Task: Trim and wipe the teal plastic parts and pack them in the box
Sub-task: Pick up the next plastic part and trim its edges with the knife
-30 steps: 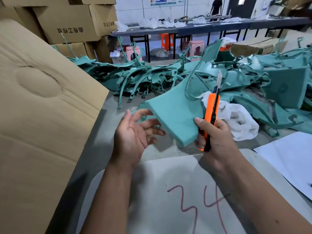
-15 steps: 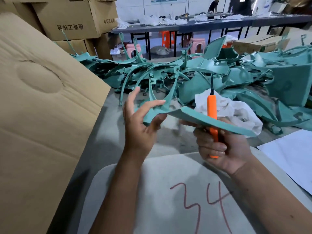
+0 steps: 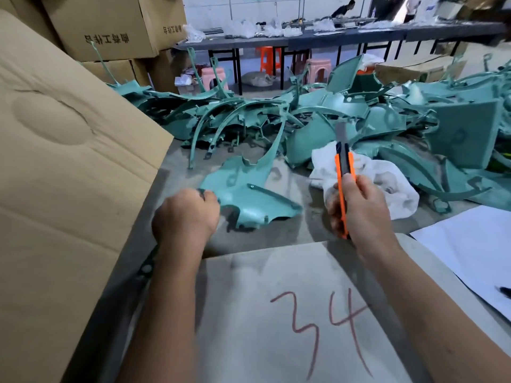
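On the table [image 3: 276, 236], left hand [image 3: 185, 217] grips teal part [image 3: 243, 194], tapering away-right; right hand [image 3: 356, 208] grips knife [image 3: 343, 172] upright.

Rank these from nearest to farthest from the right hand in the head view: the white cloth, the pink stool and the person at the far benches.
Measured from the right hand, which grips the orange knife:
1. White cloth, on the table just behind the hand.
2. Pink stool, on the floor beyond the teal pile.
3. Person, at the far benches by the back wall.

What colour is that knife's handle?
Orange knife, with a dark slider; head view shows it.
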`<action>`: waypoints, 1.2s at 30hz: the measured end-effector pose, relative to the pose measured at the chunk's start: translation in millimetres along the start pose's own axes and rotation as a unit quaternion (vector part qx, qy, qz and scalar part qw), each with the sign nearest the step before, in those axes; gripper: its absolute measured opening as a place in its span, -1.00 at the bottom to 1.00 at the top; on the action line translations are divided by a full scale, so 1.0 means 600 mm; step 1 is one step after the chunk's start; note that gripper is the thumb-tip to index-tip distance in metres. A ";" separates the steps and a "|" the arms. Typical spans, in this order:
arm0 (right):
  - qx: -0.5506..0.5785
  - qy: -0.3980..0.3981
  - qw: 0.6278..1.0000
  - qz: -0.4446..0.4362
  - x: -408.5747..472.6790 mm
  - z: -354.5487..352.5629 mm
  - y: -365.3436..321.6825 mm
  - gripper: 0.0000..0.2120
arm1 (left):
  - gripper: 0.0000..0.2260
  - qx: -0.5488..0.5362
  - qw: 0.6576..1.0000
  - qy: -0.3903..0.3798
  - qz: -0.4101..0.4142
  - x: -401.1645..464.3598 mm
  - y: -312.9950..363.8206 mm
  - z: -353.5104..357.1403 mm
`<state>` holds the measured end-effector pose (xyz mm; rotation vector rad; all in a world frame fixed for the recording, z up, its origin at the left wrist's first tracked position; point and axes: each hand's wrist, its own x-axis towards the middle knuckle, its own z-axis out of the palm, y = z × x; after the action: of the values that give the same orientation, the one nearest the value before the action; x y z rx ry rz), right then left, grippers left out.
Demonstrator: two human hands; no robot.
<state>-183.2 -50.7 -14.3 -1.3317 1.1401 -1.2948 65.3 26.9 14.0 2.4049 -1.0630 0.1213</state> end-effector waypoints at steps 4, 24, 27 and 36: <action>-0.481 -0.006 0.863 -0.158 -0.004 -0.010 0.003 -0.68 | -0.53 -0.011 0.999 0.002 -0.051 0.000 -0.007 0.024; -0.503 -0.055 0.849 -0.149 -0.007 -0.005 0.008 -0.77 | -0.57 -0.012 0.994 0.015 -0.106 0.017 -0.028 0.031; -0.503 -0.066 0.843 -0.180 -0.011 -0.006 0.003 -0.82 | -0.57 -0.013 0.994 0.015 -0.107 0.018 -0.030 0.033; -0.466 -0.126 0.855 -0.189 -0.010 -0.011 -0.001 -0.85 | -0.59 -0.006 0.993 0.036 -0.111 0.012 -0.020 0.031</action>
<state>-189.8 -44.5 -14.2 -2.4585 1.4213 -0.7485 76.8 20.0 -5.3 2.4687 -0.7565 0.1234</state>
